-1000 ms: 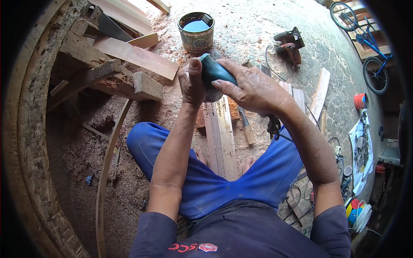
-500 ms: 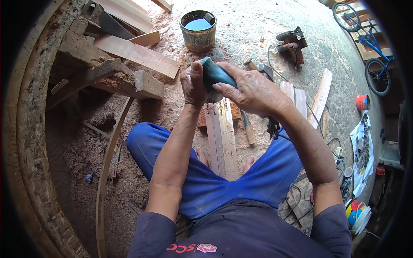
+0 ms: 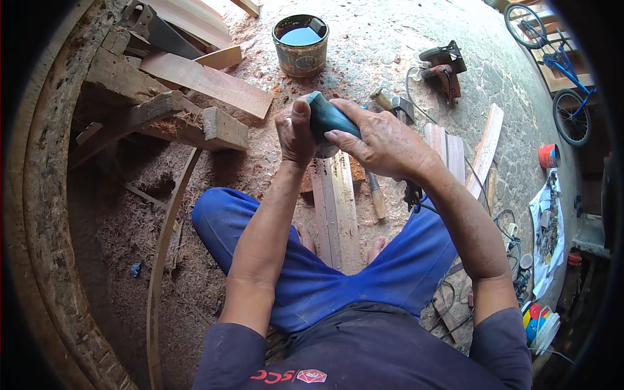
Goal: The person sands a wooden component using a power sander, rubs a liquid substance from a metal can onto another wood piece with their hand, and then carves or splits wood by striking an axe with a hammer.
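Both my hands grip a teal, rounded tool body (image 3: 331, 117) held up in front of me; its kind is not clear from here. My left hand (image 3: 296, 133) is closed at its left end, thumb pointing up, the other fingers hidden. From the right, my right hand (image 3: 389, 141) wraps over the tool, with thumb and fingers on the teal surface. A pale grey part shows just under it. Below the hands, long wooden strips (image 3: 335, 214) lie side by side between my feet. A wooden-handled chisel (image 3: 377, 200) lies to their right.
A bucket (image 3: 299, 55) of bluish liquid stands ahead. To the right are a hammer (image 3: 396, 104), a circular saw (image 3: 444, 71), cables and a bicycle (image 3: 564, 66). Timber beams (image 3: 224, 129), a handsaw (image 3: 162, 34) and wood shavings are on the left.
Both hands and the teal tool have shifted very slightly to the right and down. The grip looks the same.
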Tool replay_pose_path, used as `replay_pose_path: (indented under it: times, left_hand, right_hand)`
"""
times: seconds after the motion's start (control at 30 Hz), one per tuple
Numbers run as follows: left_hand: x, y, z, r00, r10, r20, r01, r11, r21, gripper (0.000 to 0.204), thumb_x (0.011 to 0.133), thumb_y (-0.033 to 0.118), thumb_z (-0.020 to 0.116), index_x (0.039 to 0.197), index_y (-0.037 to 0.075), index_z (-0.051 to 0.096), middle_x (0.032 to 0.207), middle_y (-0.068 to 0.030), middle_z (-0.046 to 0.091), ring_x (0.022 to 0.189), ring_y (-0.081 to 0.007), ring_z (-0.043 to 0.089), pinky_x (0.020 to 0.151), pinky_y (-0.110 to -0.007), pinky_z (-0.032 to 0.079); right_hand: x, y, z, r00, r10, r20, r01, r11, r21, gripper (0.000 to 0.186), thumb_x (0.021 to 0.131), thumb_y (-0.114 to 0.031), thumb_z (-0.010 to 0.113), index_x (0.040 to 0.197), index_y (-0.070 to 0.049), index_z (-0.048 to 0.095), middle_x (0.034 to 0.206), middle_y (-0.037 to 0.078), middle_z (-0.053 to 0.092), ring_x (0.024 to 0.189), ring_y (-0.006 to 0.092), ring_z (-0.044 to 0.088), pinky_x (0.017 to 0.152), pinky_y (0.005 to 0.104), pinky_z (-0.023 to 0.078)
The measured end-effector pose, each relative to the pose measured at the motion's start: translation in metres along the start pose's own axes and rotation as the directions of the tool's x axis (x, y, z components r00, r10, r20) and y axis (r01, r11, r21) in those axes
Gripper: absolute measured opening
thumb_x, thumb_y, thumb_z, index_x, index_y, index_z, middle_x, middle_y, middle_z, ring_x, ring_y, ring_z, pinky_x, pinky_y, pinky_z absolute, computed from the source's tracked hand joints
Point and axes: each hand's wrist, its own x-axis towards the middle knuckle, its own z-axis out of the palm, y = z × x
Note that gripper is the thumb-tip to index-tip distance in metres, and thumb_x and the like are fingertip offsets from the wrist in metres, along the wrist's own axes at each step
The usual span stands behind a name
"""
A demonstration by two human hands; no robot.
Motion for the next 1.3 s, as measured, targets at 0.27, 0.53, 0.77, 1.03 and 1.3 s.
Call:
replay_pose_path:
  times: [0.27,0.53,0.77,1.03,1.3]
  left_hand:
    - [-0.003,-0.007,-0.004,1.000,-0.015,0.013,0.015,1.000,-0.001,0.079,0.094,0.072,0.044,0.094,-0.003,0.070,0.073,-0.0017,0.062,0.070,-0.0104,0.055,0.062,-0.029,0.044]
    - [0.002,-0.002,-0.002,1.000,-0.014,0.019,0.014,1.000,-0.002,0.066,0.096,0.063,0.048,0.079,0.002,0.065,0.067,0.0018,0.055,0.065,-0.0077,0.048,0.057,-0.028,0.037]
    - [0.007,0.023,0.012,0.998,0.025,-0.050,-0.031,0.993,-0.112,0.058,0.098,0.056,0.054,0.073,0.004,0.061,0.069,0.0030,0.056,0.064,-0.0060,0.047,0.057,-0.025,0.039]
    - [0.018,0.061,0.025,0.994,0.107,-0.013,-0.108,0.981,-0.161,0.057,0.098,0.056,0.054,0.075,0.004,0.063,0.070,0.0028,0.057,0.065,-0.0060,0.049,0.058,-0.025,0.040]
    - [0.024,0.027,0.016,0.994,0.068,0.081,-0.050,0.977,-0.206,0.064,0.099,0.060,0.050,0.097,-0.001,0.069,0.087,-0.0040,0.066,0.079,-0.0105,0.058,0.071,-0.027,0.048]
  right_hand:
    - [0.001,0.001,0.003,1.000,0.010,0.006,-0.010,1.000,-0.004,0.058,0.100,-0.047,0.050,0.142,-0.009,0.042,0.112,0.028,0.067,0.101,0.0442,0.066,0.089,0.0530,0.051]
    - [0.002,0.005,0.002,0.999,-0.042,-0.009,0.043,0.999,0.023,0.055,0.100,-0.046,0.051,0.139,-0.007,0.046,0.112,0.028,0.067,0.104,0.0425,0.066,0.091,0.0509,0.051]
    - [-0.006,-0.016,-0.024,1.000,0.003,0.020,-0.003,0.999,-0.039,0.058,0.100,-0.046,0.052,0.140,-0.006,0.046,0.116,0.025,0.067,0.106,0.0394,0.067,0.094,0.0476,0.051]
    - [-0.016,-0.020,-0.044,0.995,-0.069,-0.077,0.066,0.997,-0.045,0.058,0.099,-0.049,0.053,0.140,-0.009,0.047,0.109,0.026,0.068,0.101,0.0412,0.067,0.089,0.0499,0.052]
    - [-0.020,-0.013,-0.027,0.972,-0.080,-0.221,0.071,0.996,-0.045,0.056,0.097,-0.046,0.055,0.140,-0.010,0.049,0.110,0.025,0.068,0.102,0.0418,0.067,0.090,0.0499,0.052]
